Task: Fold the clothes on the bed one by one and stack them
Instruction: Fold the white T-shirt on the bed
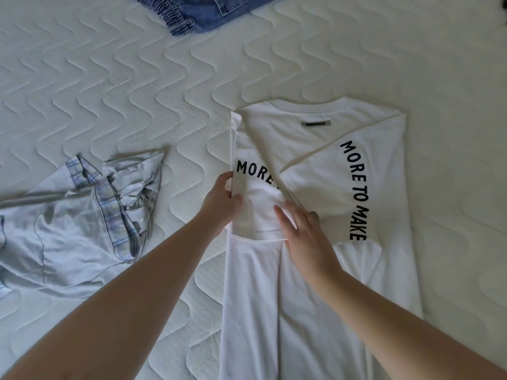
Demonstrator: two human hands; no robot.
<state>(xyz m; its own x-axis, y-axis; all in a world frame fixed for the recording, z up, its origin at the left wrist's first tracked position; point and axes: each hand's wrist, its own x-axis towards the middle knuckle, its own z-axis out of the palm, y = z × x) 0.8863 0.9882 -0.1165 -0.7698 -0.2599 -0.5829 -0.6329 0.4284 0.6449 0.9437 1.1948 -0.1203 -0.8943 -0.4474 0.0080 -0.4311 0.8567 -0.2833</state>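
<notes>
White black-lettered shirt (315, 283); pale plaid-trimmed garment (76, 223); blue denim (208, 12).

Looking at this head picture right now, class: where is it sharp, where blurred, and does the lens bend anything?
Head view: light is soft and even; the black lettering on the white shirt reads sharp; the right hand has smeared fingers; the forearms loom large at the bottom edge; the quilted mattress seams curve outward, hinting at wide-angle distortion.

Soft even daylight, faint shadows, slight overall blur, wide-angle bending at edges
</notes>
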